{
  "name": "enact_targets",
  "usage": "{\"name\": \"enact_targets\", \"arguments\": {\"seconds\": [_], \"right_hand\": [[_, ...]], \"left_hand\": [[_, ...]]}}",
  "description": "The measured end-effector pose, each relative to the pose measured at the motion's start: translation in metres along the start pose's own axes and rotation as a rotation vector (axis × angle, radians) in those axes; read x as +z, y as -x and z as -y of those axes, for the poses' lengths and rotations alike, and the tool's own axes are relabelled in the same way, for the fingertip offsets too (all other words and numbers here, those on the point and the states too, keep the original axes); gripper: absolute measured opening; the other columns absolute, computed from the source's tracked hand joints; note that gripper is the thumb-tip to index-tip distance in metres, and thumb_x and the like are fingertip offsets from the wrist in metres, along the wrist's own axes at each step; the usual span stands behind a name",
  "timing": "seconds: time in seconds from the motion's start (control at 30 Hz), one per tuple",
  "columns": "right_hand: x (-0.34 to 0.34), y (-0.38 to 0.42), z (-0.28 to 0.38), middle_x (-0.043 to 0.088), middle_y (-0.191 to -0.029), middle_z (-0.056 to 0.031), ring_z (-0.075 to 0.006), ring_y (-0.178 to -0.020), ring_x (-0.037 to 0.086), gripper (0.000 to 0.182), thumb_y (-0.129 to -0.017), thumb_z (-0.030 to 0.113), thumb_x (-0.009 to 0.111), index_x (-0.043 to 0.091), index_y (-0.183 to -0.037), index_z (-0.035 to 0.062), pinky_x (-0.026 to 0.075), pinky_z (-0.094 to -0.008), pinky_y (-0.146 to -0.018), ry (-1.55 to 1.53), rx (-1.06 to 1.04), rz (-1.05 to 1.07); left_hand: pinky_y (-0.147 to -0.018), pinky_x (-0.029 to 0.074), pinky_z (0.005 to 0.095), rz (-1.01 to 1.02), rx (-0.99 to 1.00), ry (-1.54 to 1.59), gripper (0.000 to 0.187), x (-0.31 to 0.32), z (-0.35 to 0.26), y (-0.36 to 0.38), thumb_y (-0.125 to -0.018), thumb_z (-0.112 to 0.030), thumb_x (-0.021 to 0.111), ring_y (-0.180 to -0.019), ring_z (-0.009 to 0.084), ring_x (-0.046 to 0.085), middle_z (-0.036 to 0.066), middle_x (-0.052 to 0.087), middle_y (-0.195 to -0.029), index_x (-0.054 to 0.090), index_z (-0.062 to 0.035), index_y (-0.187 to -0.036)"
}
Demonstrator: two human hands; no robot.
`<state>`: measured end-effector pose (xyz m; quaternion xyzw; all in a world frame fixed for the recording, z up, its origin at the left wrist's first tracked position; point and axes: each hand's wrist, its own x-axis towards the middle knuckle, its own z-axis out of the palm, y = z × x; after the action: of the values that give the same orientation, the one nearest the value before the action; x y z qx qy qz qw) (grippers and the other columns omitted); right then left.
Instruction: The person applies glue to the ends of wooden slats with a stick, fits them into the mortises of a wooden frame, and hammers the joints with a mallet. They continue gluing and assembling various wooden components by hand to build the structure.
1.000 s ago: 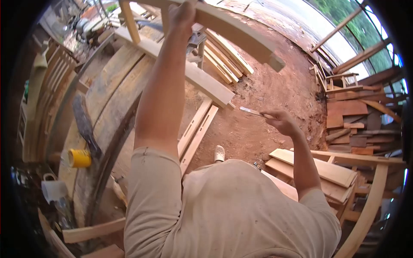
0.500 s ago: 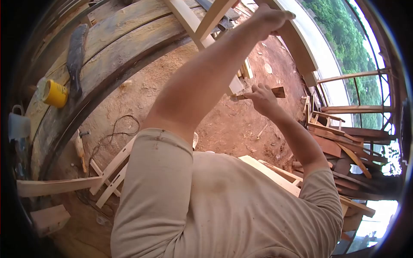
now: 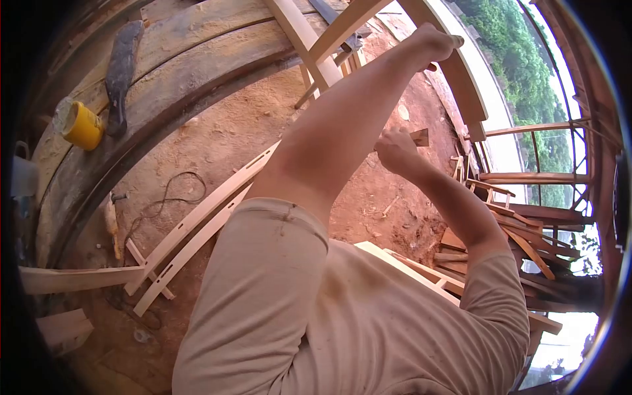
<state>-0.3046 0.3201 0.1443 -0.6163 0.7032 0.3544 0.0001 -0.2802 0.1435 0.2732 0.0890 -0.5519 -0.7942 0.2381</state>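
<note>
My left hand is at the upper right, its fingers closed over the edge of a pale wooden frame. Another bar of pale wood and a post stand left of that hand. Below my left forearm, my right hand is closed around a flat tool with a wide brown end. The tool's other end is hidden behind my left forearm, and I cannot make out its exact kind.
At left a plank bench carries a dark flat piece and a yellow tub. Slotted pale rails and a hammer lie on the dirt floor. Scrap timber is piled at right.
My right hand has moved slightly left, and the tool's far end has gone behind my left forearm. My left hand stays on the frame. The view has shifted, showing more of the slotted rails.
</note>
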Motion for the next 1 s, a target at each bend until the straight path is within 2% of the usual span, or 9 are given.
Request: {"name": "enact_targets", "arguments": {"seconds": [0.13, 0.2, 0.23, 0.3, 0.53, 0.6, 0.83, 0.93, 1.0], "right_hand": [[0.001, -0.006, 0.012, 0.067, -0.091, -0.0105, -0.0247, -0.088, 0.063, 0.018, -0.084, 0.013, 0.055, 0.072, -0.084, 0.0077, 0.045, -0.0398, -0.078, 0.066, 0.084, 0.038], [-0.029, -0.003, 0.016, 0.067, -0.091, -0.0105, -0.0249, -0.091, 0.063, 0.021, -0.087, 0.015, 0.053, 0.072, -0.091, 0.0083, 0.045, -0.0396, -0.079, 0.120, 0.028, 0.297], [-0.024, -0.006, 0.013, 0.067, -0.091, -0.0105, -0.0249, -0.091, 0.063, 0.021, -0.087, 0.015, 0.053, 0.072, -0.091, 0.0083, 0.045, -0.0396, -0.079, 0.119, 0.027, 0.299], [-0.012, -0.014, 0.004, 0.067, -0.091, -0.0110, -0.0260, -0.093, 0.062, 0.023, -0.089, 0.016, 0.051, 0.071, -0.096, 0.0084, 0.045, -0.0393, -0.080, 0.084, 0.026, 0.133], [-0.013, 0.005, 0.007, 0.066, -0.090, -0.0105, -0.0254, -0.092, 0.062, 0.022, -0.089, 0.017, 0.052, 0.072, -0.092, 0.0092, 0.045, -0.0390, -0.081, 0.153, 0.055, 0.012], [-0.017, 0.004, 0.006, 0.066, -0.092, -0.0118, -0.0279, -0.093, 0.062, 0.021, -0.088, 0.017, 0.052, 0.072, -0.090, 0.0088, 0.044, -0.0401, -0.082, 0.103, 0.003, 0.103], [0.004, -0.013, 0.009, 0.067, -0.090, -0.0116, -0.0272, -0.091, 0.063, 0.020, -0.087, 0.015, 0.053, 0.072, -0.089, 0.0078, 0.046, -0.0411, -0.078, 0.100, 0.042, 0.075], [-0.010, -0.010, 0.014, 0.067, -0.090, -0.0116, -0.0276, -0.090, 0.064, 0.020, -0.086, 0.015, 0.054, 0.072, -0.091, 0.0078, 0.047, -0.0412, -0.076, 0.118, 0.069, 0.186], [-0.019, -0.006, 0.014, 0.067, -0.094, -0.0130, -0.0288, -0.091, 0.063, 0.021, -0.086, 0.016, 0.054, 0.072, -0.092, 0.0070, 0.047, -0.0413, -0.076, 0.079, 0.025, 0.348]], "left_hand": [[-0.075, 0.055, 0.0395, 0.016, 0.015, 0.001, 0.061, -0.001, 0.004, -0.003, -0.086, -0.037, 0.069, -0.106, 0.0302, 0.059, 0.021, 0.059, -0.120, 0.051, 0.0084, -0.123], [-0.075, 0.055, 0.0393, -0.010, -0.006, 0.010, 0.061, -0.001, 0.000, 0.002, -0.085, -0.037, 0.069, -0.107, 0.0305, 0.059, 0.021, 0.059, -0.121, 0.052, 0.0080, -0.122], [-0.075, 0.055, 0.0392, -0.033, -0.023, 0.015, 0.060, -0.001, -0.003, 0.005, -0.085, -0.037, 0.069, -0.107, 0.0308, 0.059, 0.021, 0.059, -0.121, 0.054, 0.0076, -0.121], [-0.076, 0.054, 0.0391, -0.019, -0.025, 0.007, 0.059, -0.002, -0.003, 0.004, -0.085, -0.037, 0.069, -0.108, 0.0307, 0.059, 0.021, 0.058, -0.122, 0.054, 0.0074, -0.121], [-0.075, 0.054, 0.0389, -0.011, 0.000, 0.036, 0.057, -0.002, -0.001, 0.005, -0.086, -0.037, 0.068, -0.107, 0.0299, 0.059, 0.020, 0.060, -0.120, 0.055, 0.0071, -0.120], [-0.075, 0.054, 0.0391, 0.010, 0.004, 0.043, 0.056, -0.002, 0.001, 0.003, -0.087, -0.037, 0.068, -0.106, 0.0297, 0.059, 0.020, 0.060, -0.119, 0.055, 0.0070, -0.120], [-0.077, 0.054, 0.0400, 0.013, 0.004, 0.044, 0.055, -0.001, -0.001, 0.007, -0.087, -0.036, 0.067, -0.106, 0.0295, 0.059, 0.020, 0.060, -0.119, 0.056, 0.0073, -0.120], [-0.078, 0.054, 0.0398, -0.016, -0.004, -0.002, 0.057, -0.001, -0.002, 0.008, -0.088, -0.036, 0.067, -0.109, 0.0303, 0.059, 0.021, 0.059, -0.122, 0.055, 0.0076, -0.121], [-0.078, 0.054, 0.0396, 0.002, 0.001, 0.005, 0.058, -0.002, 0.001, 0.005, -0.088, -0.037, 0.067, -0.110, 0.0306, 0.058, 0.022, 0.058, -0.124, 0.054, 0.0078, -0.122]]}}
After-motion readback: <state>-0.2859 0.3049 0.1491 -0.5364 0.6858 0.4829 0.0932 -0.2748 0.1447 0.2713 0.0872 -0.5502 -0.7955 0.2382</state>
